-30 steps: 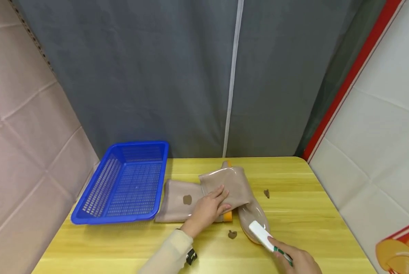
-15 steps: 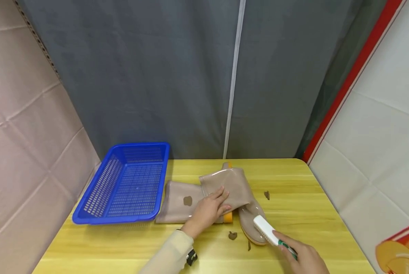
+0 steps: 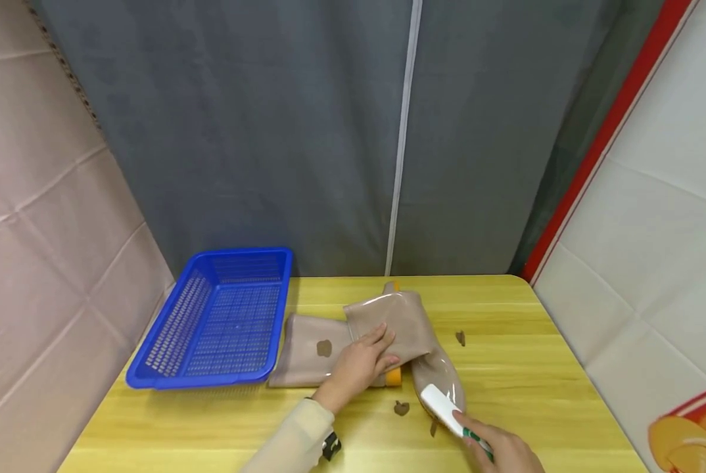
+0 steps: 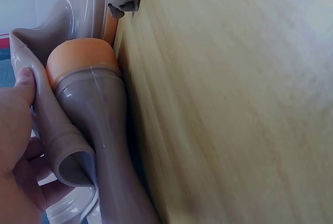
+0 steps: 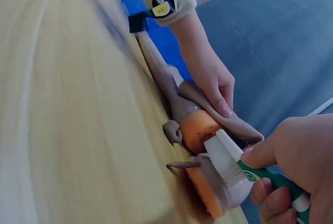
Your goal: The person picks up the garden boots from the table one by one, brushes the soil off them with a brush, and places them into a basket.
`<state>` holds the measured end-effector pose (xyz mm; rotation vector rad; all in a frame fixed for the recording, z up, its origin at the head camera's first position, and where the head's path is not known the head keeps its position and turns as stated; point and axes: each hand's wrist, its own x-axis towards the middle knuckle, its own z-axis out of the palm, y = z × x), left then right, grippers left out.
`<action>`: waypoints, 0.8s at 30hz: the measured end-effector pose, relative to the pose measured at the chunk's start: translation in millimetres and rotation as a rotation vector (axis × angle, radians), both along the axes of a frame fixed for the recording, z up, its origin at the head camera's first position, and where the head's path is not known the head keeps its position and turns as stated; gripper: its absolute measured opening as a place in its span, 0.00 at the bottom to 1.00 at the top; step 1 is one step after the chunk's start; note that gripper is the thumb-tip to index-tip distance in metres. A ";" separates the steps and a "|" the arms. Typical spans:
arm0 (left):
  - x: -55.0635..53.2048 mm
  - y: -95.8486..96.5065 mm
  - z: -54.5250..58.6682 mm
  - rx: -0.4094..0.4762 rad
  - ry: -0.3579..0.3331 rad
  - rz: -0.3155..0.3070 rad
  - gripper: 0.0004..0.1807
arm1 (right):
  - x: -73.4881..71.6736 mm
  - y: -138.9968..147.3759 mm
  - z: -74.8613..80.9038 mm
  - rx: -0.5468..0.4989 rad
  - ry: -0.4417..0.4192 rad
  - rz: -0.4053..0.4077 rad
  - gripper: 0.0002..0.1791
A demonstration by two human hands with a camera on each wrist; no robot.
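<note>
Two taupe rain boots with orange soles lie crossed on the table: the upper boot has its folded shaft across the lower boot. My left hand rests on the upper boot's shaft, fingers extended in the head view. In my right hand I grip the green-and-white handle of a white scrubbing brush. Its bristles are at the upper boot's toe, near the sole edge. A brown mud-like patch sits on the lower boot's shaft. A thin brown strip sticks out beside the toe.
A blue perforated basket stands at the left of the wooden table. Brown clumps lie on the tabletop, one clump before the boots and another clump to their right. A grey curtain hangs behind.
My right hand moved the brush right, away from the toe, then back left onto it. The thin brown strip came into view beside the toe. My left hand has stayed in place.
</note>
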<state>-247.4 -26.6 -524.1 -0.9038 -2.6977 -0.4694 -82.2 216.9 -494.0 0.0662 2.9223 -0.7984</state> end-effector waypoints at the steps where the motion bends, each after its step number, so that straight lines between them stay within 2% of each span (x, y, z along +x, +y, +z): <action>1: -0.2 -0.4 0.1 0.001 0.006 -0.001 0.32 | -0.4 0.9 -1.6 -0.020 -0.013 0.034 0.22; 4: -0.3 -0.9 1.2 -0.002 0.019 -0.003 0.32 | -2.1 4.2 -6.4 -0.077 -0.065 0.172 0.22; 6: 0.4 -1.2 2.6 -0.004 0.017 -0.007 0.32 | -2.0 6.7 -8.7 -0.170 -0.106 0.248 0.24; 7: 0.7 -1.2 3.2 -0.004 0.013 -0.007 0.31 | -0.6 8.1 -9.0 -0.252 -0.150 0.261 0.24; 8: 1.2 -1.6 3.7 -0.002 0.007 -0.004 0.31 | -0.1 9.3 -8.8 -0.292 -0.165 0.272 0.25; 12: 1.1 -1.8 0.5 0.009 -0.009 0.000 0.32 | 3.4 15.3 -1.7 -0.401 -0.244 0.196 0.25; 14: 0.4 -1.4 -2.2 0.006 -0.003 0.003 0.32 | 1.9 18.8 2.6 -0.317 -0.185 0.180 0.25; 19: 0.4 -1.6 -0.7 -0.016 0.013 -0.005 0.32 | -3.5 25.4 12.1 -0.202 -0.055 0.098 0.23; 21: 0.4 -2.0 0.9 -0.027 0.002 -0.009 0.32 | -5.4 27.1 16.3 -0.183 -0.053 0.032 0.22; 24: 0.3 -3.8 5.3 -0.041 -0.051 -0.012 0.33 | -9.7 29.5 21.3 -0.165 -0.044 -0.056 0.22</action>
